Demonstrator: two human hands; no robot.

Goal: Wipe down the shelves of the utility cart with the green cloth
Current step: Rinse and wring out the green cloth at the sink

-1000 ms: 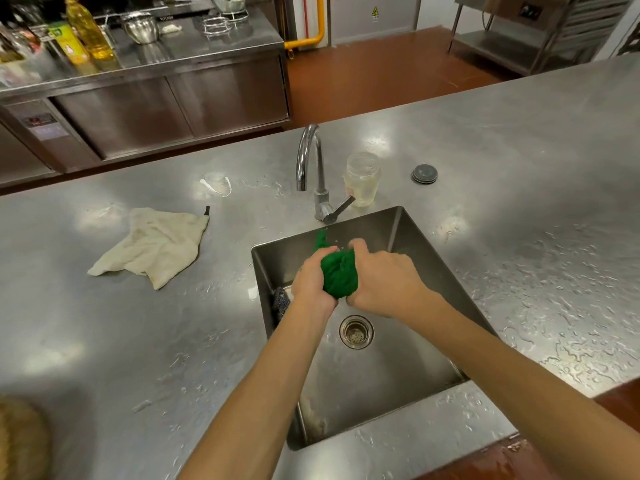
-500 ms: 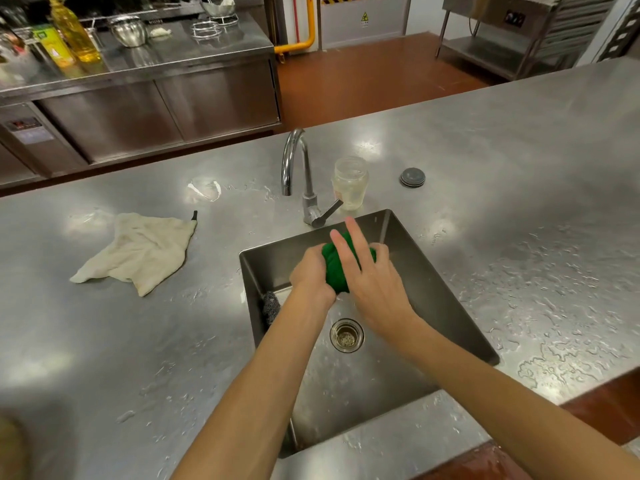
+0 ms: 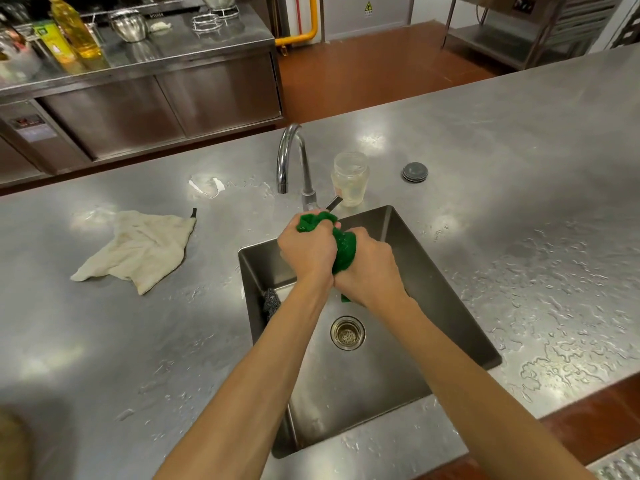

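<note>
The green cloth (image 3: 343, 245) is bunched into a tight twist above the back of the steel sink (image 3: 446, 299). My left hand (image 3: 308, 251) is closed around its upper end, near the faucet base. My right hand (image 3: 370, 271) grips its lower end, and a small green tip pokes out beneath that fist. Both fists touch each other. The utility cart is not in view.
A chrome faucet (image 3: 289, 157) stands behind the sink with a glass jar (image 3: 349, 178) and a dark round lid (image 3: 414, 172) to its right. A beige rag (image 3: 138, 247) lies on the wet counter at left. A dark scrubber (image 3: 272, 303) sits in the sink's left corner.
My right hand, which had its fingers spread over the cloth, has closed on it. Both fists have twisted the cloth and risen toward the faucet.
</note>
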